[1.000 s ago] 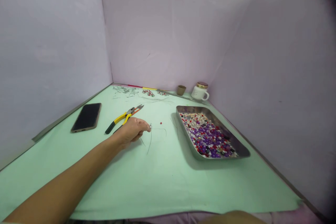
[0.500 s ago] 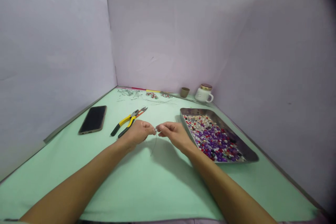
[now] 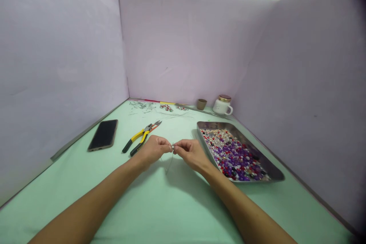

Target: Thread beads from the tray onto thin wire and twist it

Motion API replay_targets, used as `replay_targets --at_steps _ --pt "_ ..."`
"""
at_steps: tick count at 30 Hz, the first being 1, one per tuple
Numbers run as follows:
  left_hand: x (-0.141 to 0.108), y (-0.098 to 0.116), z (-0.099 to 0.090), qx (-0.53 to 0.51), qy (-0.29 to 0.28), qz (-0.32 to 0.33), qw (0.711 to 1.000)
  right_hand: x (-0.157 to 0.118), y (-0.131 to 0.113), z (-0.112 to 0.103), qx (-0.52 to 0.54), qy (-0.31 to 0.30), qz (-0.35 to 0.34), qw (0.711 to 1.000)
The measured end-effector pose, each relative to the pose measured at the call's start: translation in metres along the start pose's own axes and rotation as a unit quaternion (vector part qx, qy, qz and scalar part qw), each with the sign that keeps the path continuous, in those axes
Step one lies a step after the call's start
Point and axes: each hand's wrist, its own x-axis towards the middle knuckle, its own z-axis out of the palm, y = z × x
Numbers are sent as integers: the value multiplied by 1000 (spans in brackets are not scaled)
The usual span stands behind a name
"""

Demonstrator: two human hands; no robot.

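Observation:
My left hand [image 3: 154,150] and my right hand [image 3: 192,154] meet over the middle of the green cloth, fingertips nearly touching. Between them is a small silvery beaded piece [image 3: 172,146], pinched from both sides. A thin wire [image 3: 170,164] hangs down from it toward the cloth. Just beyond my left hand lie yellow-and-black pliers [image 3: 140,139] and a cutting tool with an orange handle [image 3: 154,125]. Right of my right hand is a metal tray [image 3: 276,174] holding purple, red, white and black beads [image 3: 236,156].
A dark phone [image 3: 103,134] lies at the left. Along the back are wire scraps [image 3: 142,105], beaded pieces [image 3: 166,108], a small brown cup [image 3: 201,104] and a lidded white mug [image 3: 222,106]. Pale panels [image 3: 183,45] enclose the table on three sides.
The camera view has tilted up slightly, so the table things appear lower. My fingertips have come closer together, and the silvery piece between them shows more plainly.

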Motion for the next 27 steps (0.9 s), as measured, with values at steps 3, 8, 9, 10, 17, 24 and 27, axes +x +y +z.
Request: replay_targets --at_steps 3,8,9,10,17,24,27 --pt "0 0 0 1 1 6 1000 -1 -1 -1 9 11 -7 1000" --pt "0 0 1 12 5 7 1000 0 -2 -1 0 19 -9 1000" --pt "-1 0 1 14 5 9 1000 1 -1 -1 -5 20 -11 1000" --pt "-1 1 1 16 4 13 1000 1 0 0 -10 22 -13 1000" --pt "0 -1 -2 41 -6 46 998 0 0 2 -34 20 -35 999" --pt "3 -4 -5 12 -19 38 999 -1 2 3 -58 11 -73 996" --pt "4 -3 -7 -30 -43 3 999 -1 5 3 -67 11 -88 994"
